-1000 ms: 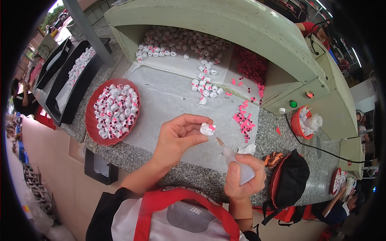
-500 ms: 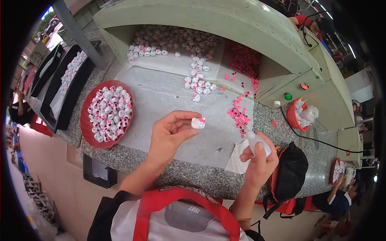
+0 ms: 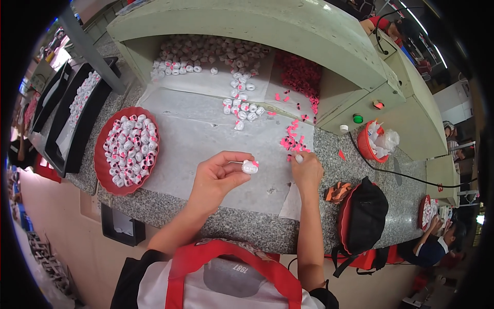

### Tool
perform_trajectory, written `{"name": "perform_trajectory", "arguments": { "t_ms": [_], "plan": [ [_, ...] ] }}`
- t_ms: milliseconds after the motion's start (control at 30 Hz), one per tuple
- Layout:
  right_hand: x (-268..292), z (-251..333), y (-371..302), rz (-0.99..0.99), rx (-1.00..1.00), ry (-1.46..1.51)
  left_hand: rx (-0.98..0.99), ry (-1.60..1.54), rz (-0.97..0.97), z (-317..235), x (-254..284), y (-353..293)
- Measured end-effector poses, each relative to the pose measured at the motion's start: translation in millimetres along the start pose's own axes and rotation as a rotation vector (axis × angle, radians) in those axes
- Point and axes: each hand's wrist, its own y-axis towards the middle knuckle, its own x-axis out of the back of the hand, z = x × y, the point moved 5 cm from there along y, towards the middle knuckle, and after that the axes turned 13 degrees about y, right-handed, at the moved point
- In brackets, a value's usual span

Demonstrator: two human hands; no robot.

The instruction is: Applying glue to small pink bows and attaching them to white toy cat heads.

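Note:
My left hand (image 3: 211,183) pinches a small white head-shaped piece (image 3: 250,167) with a pink spot between thumb and fingertips, above the papered tabletop. My right hand (image 3: 307,172) is closed at the near edge of a scatter of small pink pieces (image 3: 291,135). In its grip is a small whitish squeeze bottle (image 3: 299,158). Only a rounded part of the bottle shows; its tip is hidden. Farther back, several white pieces (image 3: 243,109) lie in a loose cluster on the paper.
At left stands a red scalloped bowl (image 3: 98,159) full of white-and-pink pieces. A pale green booth (image 3: 247,23) covers heaps of white and dark pink pieces. To the right are a black bag (image 3: 368,213), an orange basket (image 3: 364,147) and a black cable (image 3: 406,177). Co-workers sit beyond.
My right hand has moved forward and to the left with the squeeze bottle, down to the pink pieces. My left hand still holds the white piece, slightly turned. The whole view has shifted a little.

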Motion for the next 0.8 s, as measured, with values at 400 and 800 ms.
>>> {"name": "perform_trajectory", "arguments": {
  "t_ms": [400, 800],
  "plan": [
    [-12, 13, 15, 0.263, 0.231, -0.037, -0.017, 0.038, -0.036, 1, 9, -2],
    [-23, -23, 0, 0.217, -0.092, 0.458, -0.027, -0.024, -0.011, 8, 13, 2]
  ]
}}
